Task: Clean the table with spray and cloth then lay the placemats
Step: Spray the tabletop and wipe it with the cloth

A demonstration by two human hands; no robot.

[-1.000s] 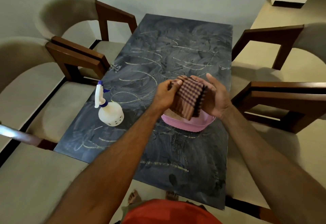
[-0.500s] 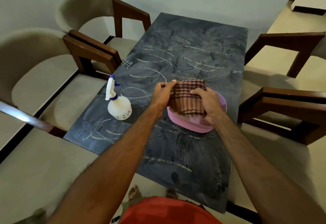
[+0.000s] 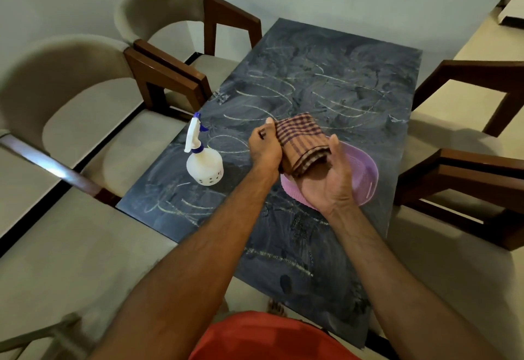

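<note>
Cloth (image 3: 302, 144), folded into a pad probably for wiping, is held above the pink basket (image 3: 365, 181), pinched at its edge by the left hand (image 3: 265, 149) and cradled underneath by the spread right hand (image 3: 329, 181), while the spray (image 3: 202, 161) is left upright just beside on the smeared table (image 3: 326, 81).

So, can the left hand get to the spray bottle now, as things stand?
Probably yes. The spray bottle stands upright just left of the left hand, with bare table between them. But that hand grips the folded cloth, so it must let go first.
</note>
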